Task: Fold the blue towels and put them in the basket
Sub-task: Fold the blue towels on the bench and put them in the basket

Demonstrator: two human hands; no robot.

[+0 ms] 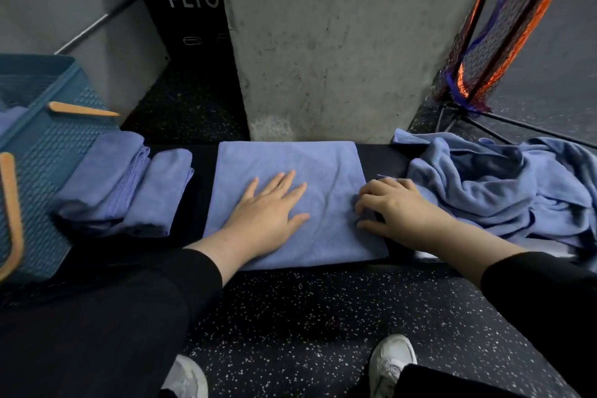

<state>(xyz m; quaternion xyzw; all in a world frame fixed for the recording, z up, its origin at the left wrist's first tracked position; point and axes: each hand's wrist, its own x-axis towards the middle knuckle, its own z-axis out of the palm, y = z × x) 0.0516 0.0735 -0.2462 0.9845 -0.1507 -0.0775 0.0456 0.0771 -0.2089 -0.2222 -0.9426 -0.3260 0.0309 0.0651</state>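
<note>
Gym: speckled rubber floor [307,317], PLYO box [190,10], padded bench [381,158].

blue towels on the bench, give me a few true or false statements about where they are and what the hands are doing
1. The left hand lies flat on the spread towel. True.
2. The right hand is lifting a towel out of the basket. False: it grips the spread towel's right edge.
3. Two folded towels lie beside the basket. True.
4. The unfolded pile sits left of the spread towel. False: it lies to the right.
5. The spread towel lies on the speckled floor. False: it lies on the black bench.
</note>
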